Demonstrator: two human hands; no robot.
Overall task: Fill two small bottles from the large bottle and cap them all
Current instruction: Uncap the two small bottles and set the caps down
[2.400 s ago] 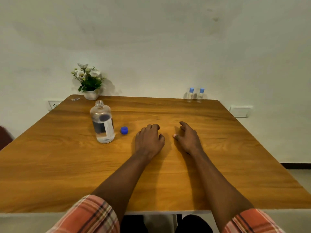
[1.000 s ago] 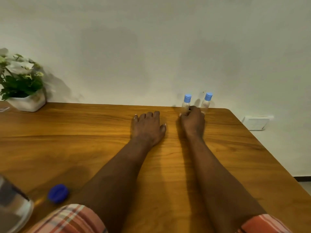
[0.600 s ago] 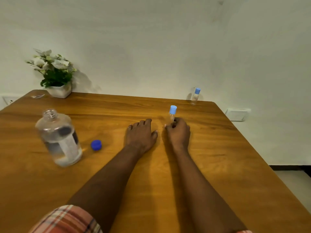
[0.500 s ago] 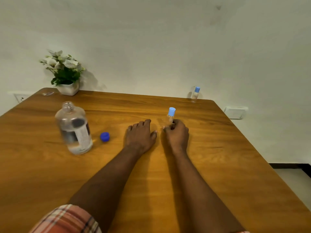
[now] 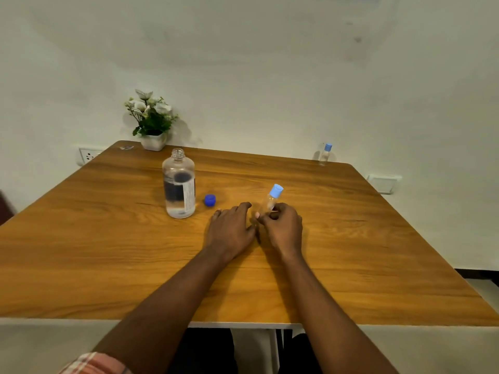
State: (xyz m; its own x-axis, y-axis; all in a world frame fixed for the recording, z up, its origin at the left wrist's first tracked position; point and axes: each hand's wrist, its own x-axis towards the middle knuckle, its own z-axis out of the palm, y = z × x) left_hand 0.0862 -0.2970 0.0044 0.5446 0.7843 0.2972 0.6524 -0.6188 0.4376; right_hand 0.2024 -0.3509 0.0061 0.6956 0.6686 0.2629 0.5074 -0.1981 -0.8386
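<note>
The large clear bottle stands uncapped left of centre on the wooden table, part full of clear liquid. Its dark blue cap lies just to its right. My right hand is shut on a small clear bottle with a light blue cap, tilted to the right, near the table's middle. My left hand rests flat on the table beside it, fingers apart, holding nothing. The second small bottle, capped in light blue, stands upright at the far right edge by the wall.
A white pot of flowers sits at the far left corner of the table. Wall sockets are at the left and right. The near table edge runs below my forearms.
My right hand took one small bottle from the far edge and drew it back to the middle of the table; it now tilts right. My view has pulled back and shifted.
</note>
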